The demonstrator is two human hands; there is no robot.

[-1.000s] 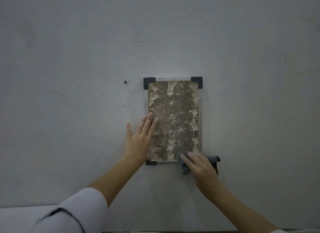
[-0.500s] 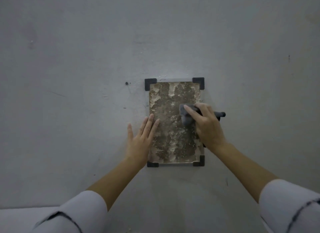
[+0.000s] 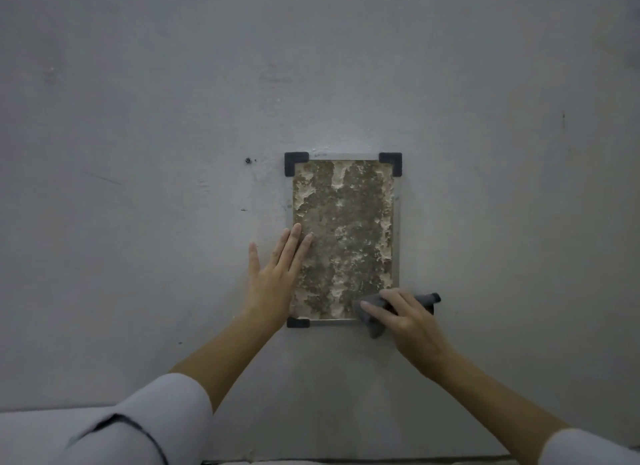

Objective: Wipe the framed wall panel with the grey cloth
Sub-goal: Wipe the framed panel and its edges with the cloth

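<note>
One grey cloth [image 3: 375, 308] under right hand [image 3: 407, 321], panel's [image 3: 343, 239] lower-right corner

You're looking at a panel [image 3: 343, 239] showing mottled brown and cream blotches, black corner brackets [image 3: 296, 162] framing it, a dark grey cloth [image 3: 375, 303], a pale grey wall [image 3: 138, 118], and your sleeves [image 3: 156, 426] showing pale grey.

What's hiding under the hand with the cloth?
The right hand presses the grey cloth on the framed wall panel's bottom right corner. That corner's black bracket, like the bottom left one, is covered, so it can't be seen.
</note>
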